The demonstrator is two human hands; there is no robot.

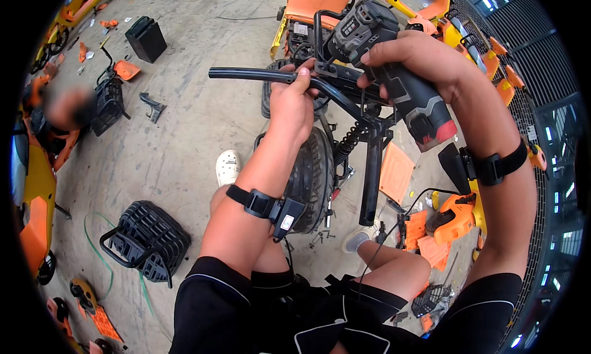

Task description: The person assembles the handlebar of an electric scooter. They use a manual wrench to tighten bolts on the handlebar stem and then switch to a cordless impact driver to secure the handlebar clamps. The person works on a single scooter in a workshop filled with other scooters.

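Observation:
My left hand (292,111) is closed round a black bent metal tube (246,74), thumb on top, near its middle. This tube belongs to the rear frame of an orange and yellow bike (317,2). My right hand (425,57) grips a black and grey cordless power tool (409,98) with a red patch at its battery end. The tool's head lies over the frame bracket just beyond my left fingers; its tip is hidden. Below the tube are a coil-spring shock absorber (351,141), a second black tube (371,181) and a black tyre (313,181).
A black plastic basket (154,237) sits on the concrete floor at left. Farther off are a black box (146,39) and a small black bracket (151,107). Orange panels (397,172) and loose parts lie at right. Another person (68,108) is at the far left.

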